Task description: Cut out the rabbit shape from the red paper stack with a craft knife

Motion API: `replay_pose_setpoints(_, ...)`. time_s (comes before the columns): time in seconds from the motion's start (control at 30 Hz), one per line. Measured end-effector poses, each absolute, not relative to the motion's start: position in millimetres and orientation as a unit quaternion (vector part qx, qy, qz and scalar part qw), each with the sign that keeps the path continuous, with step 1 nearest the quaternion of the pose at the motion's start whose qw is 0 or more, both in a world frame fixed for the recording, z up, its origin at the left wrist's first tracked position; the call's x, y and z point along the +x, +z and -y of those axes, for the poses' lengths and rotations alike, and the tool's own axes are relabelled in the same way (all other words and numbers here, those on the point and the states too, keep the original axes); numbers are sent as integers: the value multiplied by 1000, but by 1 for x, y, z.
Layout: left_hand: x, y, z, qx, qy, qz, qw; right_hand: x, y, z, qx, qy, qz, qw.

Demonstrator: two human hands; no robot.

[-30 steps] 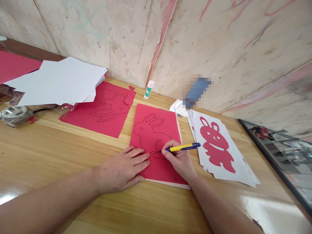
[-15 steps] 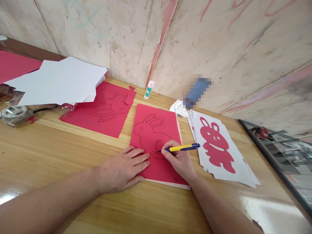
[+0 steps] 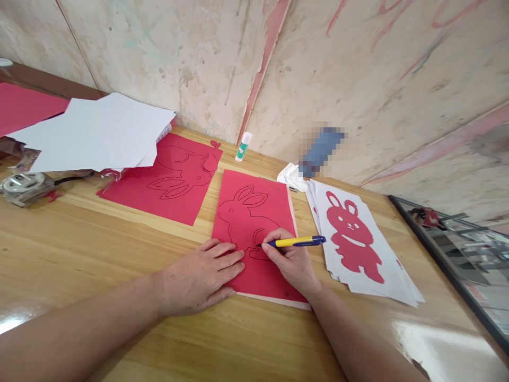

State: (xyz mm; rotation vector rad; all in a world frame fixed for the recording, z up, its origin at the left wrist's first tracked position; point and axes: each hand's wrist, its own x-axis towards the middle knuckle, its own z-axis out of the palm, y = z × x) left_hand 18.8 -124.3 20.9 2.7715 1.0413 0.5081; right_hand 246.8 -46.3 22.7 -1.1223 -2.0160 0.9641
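A red sheet of paper (image 3: 266,281) with a rabbit outlined in dark ink lies on the wooden table before me, a white sheet edge showing beneath it. My left hand (image 3: 209,273) rests flat across its lower left part, fingers stretched out, holding nothing. A yellow and dark blue pen (image 3: 296,242) is pinched in my right hand (image 3: 292,262), its tip on the paper at the rabbit's hind leg. Part of the rabbit's rear is hidden by that hand. To the left lies another red sheet (image 3: 175,204) with a similar rabbit outline.
A glue stick (image 3: 243,147) stands near the wall. White sheets (image 3: 99,132) and a tape measure (image 3: 26,187) are at left. On the right, a red rabbit cut-out (image 3: 350,228) lies on white papers (image 3: 374,212), beside a dark-framed glass panel (image 3: 449,265). Crumpled white tissue (image 3: 292,176) sits behind.
The pen tip has shifted very slightly left and up along the hind-leg line, and the pen has turned a little in my right hand. My left hand stays in place.
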Motion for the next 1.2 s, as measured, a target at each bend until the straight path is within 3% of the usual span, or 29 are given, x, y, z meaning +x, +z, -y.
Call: replay_pose_setpoints(1.2, 19, 21, 125, 920, 164, -349, 68, 247, 18, 46, -418, 348, 775, 321)
